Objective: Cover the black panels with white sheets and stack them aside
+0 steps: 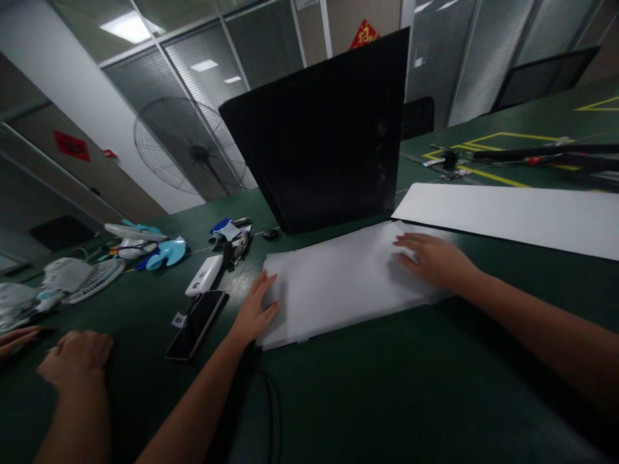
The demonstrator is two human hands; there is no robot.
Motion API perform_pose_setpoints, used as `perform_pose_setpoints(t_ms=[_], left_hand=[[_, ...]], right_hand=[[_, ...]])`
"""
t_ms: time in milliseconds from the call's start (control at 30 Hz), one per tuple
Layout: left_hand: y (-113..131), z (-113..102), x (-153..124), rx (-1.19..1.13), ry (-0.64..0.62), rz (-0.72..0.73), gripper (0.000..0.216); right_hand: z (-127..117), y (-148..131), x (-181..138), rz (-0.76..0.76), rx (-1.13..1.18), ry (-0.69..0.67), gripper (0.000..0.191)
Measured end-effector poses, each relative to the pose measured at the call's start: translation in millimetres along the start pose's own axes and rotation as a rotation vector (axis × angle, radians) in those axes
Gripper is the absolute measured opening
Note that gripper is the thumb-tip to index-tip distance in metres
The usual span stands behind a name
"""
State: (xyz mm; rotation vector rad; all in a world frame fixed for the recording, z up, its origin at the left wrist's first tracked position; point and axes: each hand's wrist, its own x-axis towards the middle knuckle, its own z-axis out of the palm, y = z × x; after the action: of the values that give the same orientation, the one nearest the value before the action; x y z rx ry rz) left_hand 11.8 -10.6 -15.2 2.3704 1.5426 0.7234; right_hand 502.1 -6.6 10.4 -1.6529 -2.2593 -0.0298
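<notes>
A stack of white paper sheets point(333, 283) lies on the green table in front of me, its edges slightly uneven. My left hand point(254, 309) is at the stack's left end, thumb and fingers apart against its edge. Over the right part of the paper, my right hand point(432, 259) has its fingers stretched out and spread. It seems to rest on the top sheet, though its underside is hidden. Neither hand grips anything.
Behind the paper stands a black monitor-like panel point(324, 135). A white board point(522, 216) lies to the right. At left are a phone point(196, 325), a white device point(204, 276), keys point(240, 245) and blue fan blades point(167, 253). Another person's hand point(77, 357) rests at far left.
</notes>
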Motion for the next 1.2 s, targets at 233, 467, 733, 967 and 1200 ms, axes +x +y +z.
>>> perform_pose_setpoints(t_ms=[233, 467, 733, 967, 1200], left_hand=[[-6.3, 2.8, -0.5, 0.020, -0.003, -0.071, 0.059], [2.6, 1.2, 1.2, 0.068, -0.021, -0.127, 0.050], [-2.1, 0.7, 1.3, 0.085, -0.009, -0.182, 0.052], [-11.9, -7.6, 0.3, 0.092, -0.006, -0.224, 0.054], [-11.0, -5.7, 0.0, 0.110, 0.000, -0.220, 0.054]], right_hand=[[-3.9, 82.0, 0.7, 0.230, -0.014, 0.005, 0.046], [12.4, 73.9, 8.2, 0.053, 0.107, -0.043, 0.047], [10.0, 57.3, 7.6, 0.050, 0.109, -0.003, 0.049], [8.0, 57.2, 5.8, 0.047, 0.098, -0.015, 0.037], [2.7, 122.1, 2.0, 0.278, -0.040, 0.154, 0.061]])
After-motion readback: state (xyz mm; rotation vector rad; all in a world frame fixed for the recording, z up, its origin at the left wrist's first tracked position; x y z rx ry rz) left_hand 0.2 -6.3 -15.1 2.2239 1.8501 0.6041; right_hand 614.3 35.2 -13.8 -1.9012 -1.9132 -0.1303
